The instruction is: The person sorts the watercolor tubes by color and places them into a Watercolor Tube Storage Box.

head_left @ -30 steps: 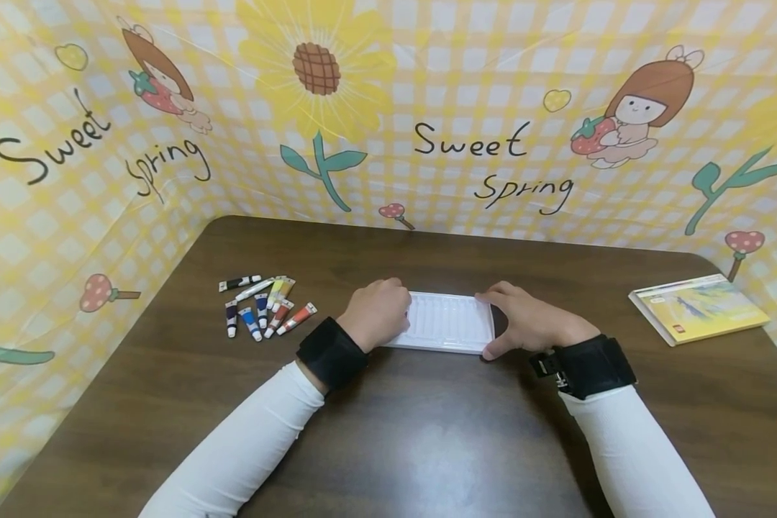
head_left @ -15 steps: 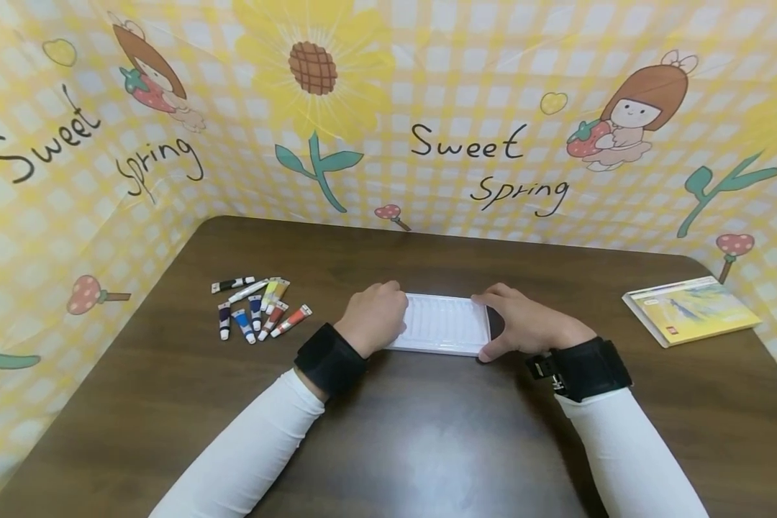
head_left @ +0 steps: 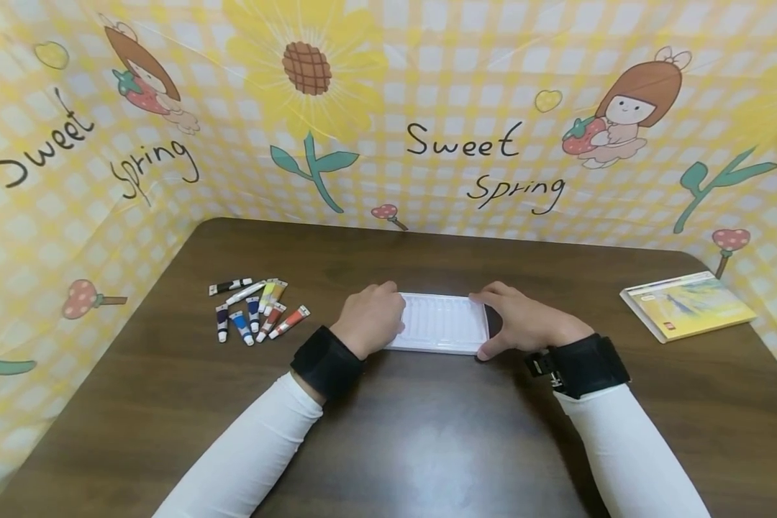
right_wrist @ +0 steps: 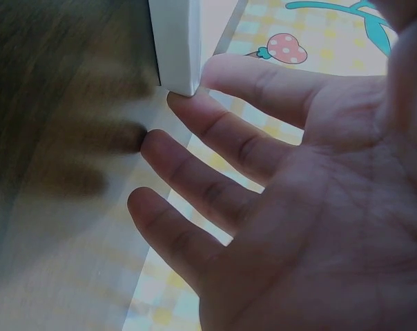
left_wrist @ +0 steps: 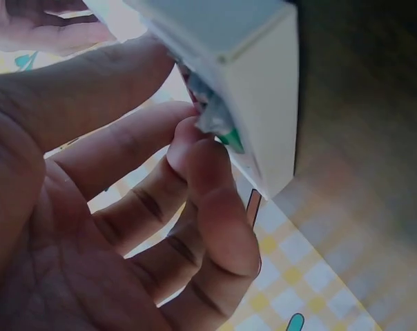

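Note:
A white box with a slotted clear tray [head_left: 444, 321] lies at the middle of the table. At its left end, my left hand [head_left: 371, 316] has curled fingers; in the head view the back of the hand hides the fingertips. The left wrist view shows those fingers on a small paint tube with a green band [left_wrist: 229, 138], at the tray's open side, and the thumb along the box edge. My right hand [head_left: 524, 316] grips the right end, thumb at the near corner and index finger at the far one; its other fingers [right_wrist: 195, 176] are spread apart below the box.
Several loose paint tubes [head_left: 254, 309] lie in a cluster on the brown table [head_left: 421, 432] to the left. A yellow booklet-like pack [head_left: 693, 306] lies at the right. A yellow checked cloth [head_left: 453, 208] stands round the table's back and sides.
Both hands keep their places at the two ends of the box. The whole scene shifts slightly left as the head camera turns a little.

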A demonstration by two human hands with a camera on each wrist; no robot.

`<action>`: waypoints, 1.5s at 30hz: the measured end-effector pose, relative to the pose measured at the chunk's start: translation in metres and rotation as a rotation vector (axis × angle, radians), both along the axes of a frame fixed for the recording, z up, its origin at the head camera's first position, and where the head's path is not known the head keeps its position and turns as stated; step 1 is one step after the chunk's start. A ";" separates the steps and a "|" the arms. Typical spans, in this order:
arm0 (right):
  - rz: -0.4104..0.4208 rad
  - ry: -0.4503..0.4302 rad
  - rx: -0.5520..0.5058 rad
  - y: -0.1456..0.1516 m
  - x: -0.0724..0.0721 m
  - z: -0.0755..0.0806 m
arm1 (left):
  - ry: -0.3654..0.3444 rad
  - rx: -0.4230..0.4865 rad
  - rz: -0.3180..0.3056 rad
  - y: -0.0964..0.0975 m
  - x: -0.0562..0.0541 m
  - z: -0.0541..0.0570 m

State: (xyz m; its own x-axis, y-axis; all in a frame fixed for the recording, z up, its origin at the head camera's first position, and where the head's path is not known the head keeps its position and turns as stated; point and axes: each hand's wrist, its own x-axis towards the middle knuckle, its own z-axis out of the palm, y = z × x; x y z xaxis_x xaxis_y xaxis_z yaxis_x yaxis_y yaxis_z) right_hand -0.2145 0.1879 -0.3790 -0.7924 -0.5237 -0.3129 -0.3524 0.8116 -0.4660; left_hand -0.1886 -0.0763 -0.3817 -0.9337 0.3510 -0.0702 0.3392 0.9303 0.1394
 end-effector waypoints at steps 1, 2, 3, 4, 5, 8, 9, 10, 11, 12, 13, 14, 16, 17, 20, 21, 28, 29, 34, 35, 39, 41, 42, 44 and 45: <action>-0.001 0.000 0.000 0.000 0.000 0.000 | 0.001 0.003 -0.003 0.000 0.000 -0.001; -0.001 0.001 -0.001 0.000 0.000 0.000 | 0.002 0.005 -0.004 0.000 -0.001 -0.001; 0.001 0.003 -0.003 0.000 0.000 0.000 | 0.005 0.006 -0.005 0.000 -0.001 -0.001; 0.002 0.003 -0.004 0.000 -0.001 0.000 | 0.007 0.004 -0.005 -0.001 -0.001 -0.002; 0.004 0.002 -0.006 0.000 -0.001 0.000 | 0.007 0.003 -0.005 -0.001 -0.001 -0.002; 0.009 -0.002 -0.009 0.000 -0.001 0.000 | 0.003 0.001 -0.001 -0.002 0.000 -0.001; 0.010 -0.003 -0.009 -0.001 -0.001 0.000 | 0.001 0.000 0.000 -0.001 0.000 -0.001; 0.010 -0.003 -0.010 -0.001 -0.001 0.000 | -0.002 -0.002 0.001 -0.001 0.000 0.000; 0.010 -0.004 -0.011 0.000 -0.001 0.000 | -0.003 -0.005 -0.001 -0.001 0.000 0.001; 0.011 -0.003 -0.012 0.000 -0.001 0.000 | -0.004 -0.009 -0.004 -0.001 0.001 0.001; 0.010 -0.004 -0.013 0.000 0.000 0.000 | -0.002 -0.013 -0.007 0.000 0.001 0.002; 0.010 -0.003 -0.014 0.000 0.000 0.000 | -0.003 -0.015 -0.011 0.000 0.001 0.002; 0.008 -0.004 -0.016 0.001 0.001 -0.001 | 0.005 -0.018 -0.019 -0.001 0.002 0.002; 0.008 -0.004 -0.015 0.001 0.001 -0.001 | 0.012 -0.017 -0.020 -0.002 0.003 0.002; 0.006 -0.005 -0.013 0.000 0.002 -0.001 | 0.051 0.005 -0.023 -0.010 0.005 0.004; 0.004 -0.005 -0.012 0.000 0.002 -0.001 | 0.069 0.012 -0.024 -0.014 0.006 0.006; 0.003 -0.004 -0.012 0.000 0.002 0.001 | 0.124 0.036 0.024 -0.064 0.015 0.020; 0.005 -0.003 -0.013 0.000 0.001 0.001 | 0.131 0.035 0.037 -0.073 0.016 0.021; 0.013 0.000 -0.012 0.000 0.001 0.002 | 0.178 0.014 0.087 -0.110 0.025 0.019; 0.013 -0.001 -0.012 0.000 0.000 0.003 | 0.183 0.011 0.099 -0.116 0.028 0.018; 0.011 -0.004 -0.015 -0.001 0.001 0.003 | 0.180 0.001 0.133 -0.130 0.034 0.017; 0.009 -0.004 -0.016 -0.001 0.001 0.003 | 0.158 0.002 0.142 -0.133 0.036 0.016; 0.008 -0.004 -0.016 -0.001 0.001 0.003 | 0.151 0.001 0.146 -0.134 0.036 0.015; 0.007 -0.005 -0.018 -0.001 0.001 0.003 | 0.140 -0.001 0.150 -0.135 0.037 0.014; 0.007 -0.006 -0.020 -0.001 0.001 0.002 | 0.143 -0.003 0.152 -0.135 0.037 0.013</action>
State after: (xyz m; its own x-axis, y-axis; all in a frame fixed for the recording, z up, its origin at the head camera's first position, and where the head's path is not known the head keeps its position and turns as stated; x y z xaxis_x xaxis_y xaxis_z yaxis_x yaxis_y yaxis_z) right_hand -0.2130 0.1869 -0.3767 -0.7865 -0.5357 -0.3073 -0.3553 0.7994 -0.4844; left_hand -0.1520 -0.2112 -0.3685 -0.9765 0.2054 0.0659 0.2111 0.9726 0.0972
